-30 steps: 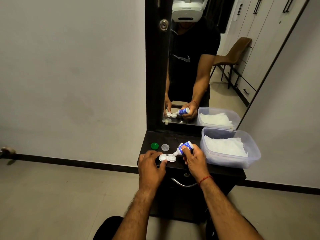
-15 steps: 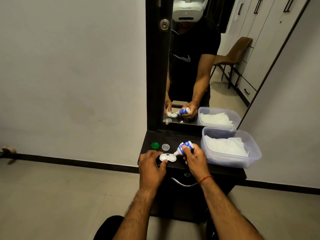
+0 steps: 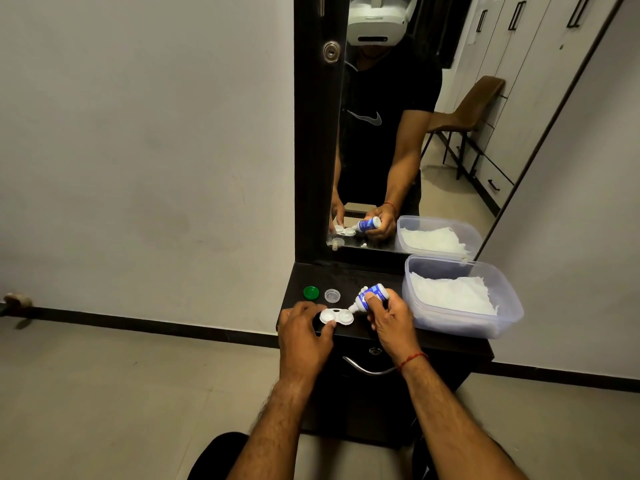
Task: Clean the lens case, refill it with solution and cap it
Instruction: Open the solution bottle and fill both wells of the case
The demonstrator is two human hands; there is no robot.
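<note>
Your left hand (image 3: 304, 336) pins the lens case (image 3: 336, 316) flat near the counter's (image 3: 367, 271) front edge so it won't skid, while your right hand (image 3: 393, 317) is clamped on the solution bottle (image 3: 367, 296), tipped nozzle-down just over the right well, apparently to refill it. The green cap (image 3: 311, 292) and clear cap (image 3: 332, 295) wait behind the case, toward the left edge (handy for capping afterwards).

Single head-worn wide-angle view, facing forward and down, close over the dark desk (image 3: 349, 271), mirror (image 3: 398, 133) directly ahead, wall and floor at both sides.
</note>
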